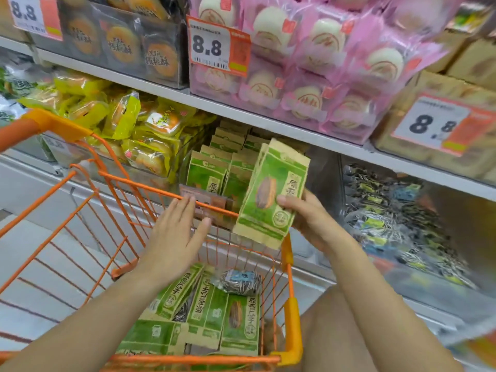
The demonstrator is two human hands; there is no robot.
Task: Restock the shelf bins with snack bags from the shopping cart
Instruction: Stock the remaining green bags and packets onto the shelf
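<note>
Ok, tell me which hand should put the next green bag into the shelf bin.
Right. The right hand already grips a green bag just before the bin of matching bags; the left hand is open over the cart.

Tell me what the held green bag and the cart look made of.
Green bag, gripped by the right hand: looks like matte kraft paper, with tan edges and no glare. Cart: probably metal wire with an orange coating, judging by its thin rigid bars.

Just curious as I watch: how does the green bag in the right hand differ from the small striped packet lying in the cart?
The green bag is flat, kraft-paper edged and held upright by the right hand; the striped packet is plump, black-and-white with a blue label, and lies on other bags in the cart. The green bag looks larger.
</note>
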